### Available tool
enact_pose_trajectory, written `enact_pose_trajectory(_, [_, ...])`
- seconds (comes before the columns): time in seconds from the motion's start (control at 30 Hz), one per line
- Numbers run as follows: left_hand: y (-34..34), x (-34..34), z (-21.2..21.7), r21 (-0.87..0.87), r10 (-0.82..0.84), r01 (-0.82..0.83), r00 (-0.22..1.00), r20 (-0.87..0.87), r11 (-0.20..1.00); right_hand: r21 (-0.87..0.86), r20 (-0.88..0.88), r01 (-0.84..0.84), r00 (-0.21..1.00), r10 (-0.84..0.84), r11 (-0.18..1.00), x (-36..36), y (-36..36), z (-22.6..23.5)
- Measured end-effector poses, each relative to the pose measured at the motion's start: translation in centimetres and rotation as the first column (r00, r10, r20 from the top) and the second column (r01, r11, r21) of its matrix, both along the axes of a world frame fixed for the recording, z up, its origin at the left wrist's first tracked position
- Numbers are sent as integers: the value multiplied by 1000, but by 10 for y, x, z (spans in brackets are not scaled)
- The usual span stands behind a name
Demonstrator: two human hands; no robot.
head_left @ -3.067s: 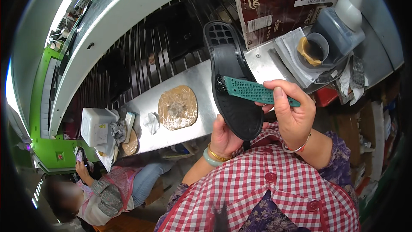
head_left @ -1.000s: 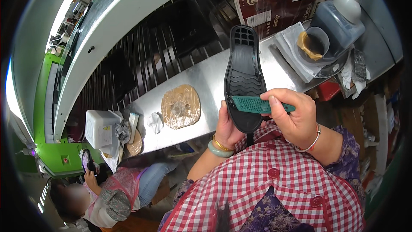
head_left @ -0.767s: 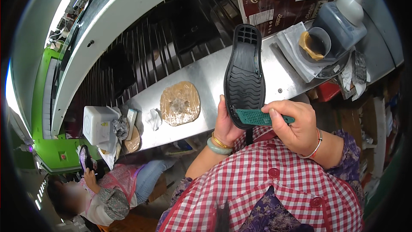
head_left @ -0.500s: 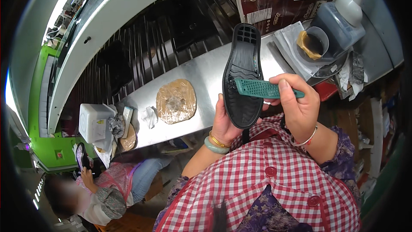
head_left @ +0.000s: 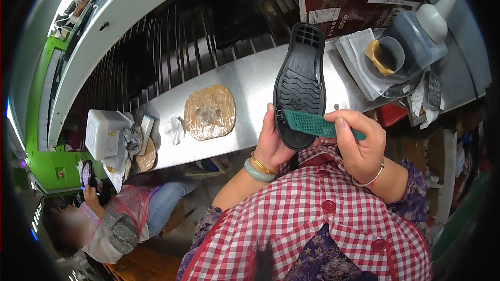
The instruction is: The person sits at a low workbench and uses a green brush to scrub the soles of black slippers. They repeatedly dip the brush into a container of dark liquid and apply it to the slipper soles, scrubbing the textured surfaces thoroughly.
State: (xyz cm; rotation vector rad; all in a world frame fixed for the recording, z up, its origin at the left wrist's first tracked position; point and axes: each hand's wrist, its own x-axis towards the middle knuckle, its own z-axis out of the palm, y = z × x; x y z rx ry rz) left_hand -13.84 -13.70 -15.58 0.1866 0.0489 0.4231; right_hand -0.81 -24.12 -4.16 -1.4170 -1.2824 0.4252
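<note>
My left hand is closed around the lower left edge of a black shoe sole, which it holds up with its inner face showing. Wavy ridges cross the middle of the sole, and small square hollows fill its far end. In my right hand, pinched between thumb and fingers, is a flat green brush with a textured handle. Its dark tip touches the sole's left rim near the lower end, where wet, shiny marks show. Some right-hand fingers are hidden behind the brush.
On the metal ledge lie a brown tape-wrapped pad, crumpled paper and a white container. Right stand a cup of dark liquid and a spouted bottle. Beyond are conveyor rods. A co-worker sits at left.
The brush tip has moved down along the sole's left rim, toward its near end. My view has shifted slightly, and both hands keep their holds.
</note>
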Motion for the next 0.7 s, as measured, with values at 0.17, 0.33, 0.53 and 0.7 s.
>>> enact_pose_trajectory(0.17, [1, 2, 10, -29, 55, -54, 998, 33, 998, -56, 95, -26, 995, 32, 998, 0, -7, 3])
enact_pose_trajectory(0.33, [3, -3, 7, -59, 11, -11, 1000, 3, 998, -75, 88, -129, 987, 136, 989, 3, -5, 6])
enact_pose_trajectory(0.53, [7, -14, 16, 3, -15, 16, 985, -170, 1000, -224, -91, -320, 947, 308, 920, 9, 10, 8])
enact_pose_trajectory(0.7, [23, -39, 6, 58, -243, 257, 954, -176, 965, -411, -364, -472, 869, 335, 780, 5, 35, 12])
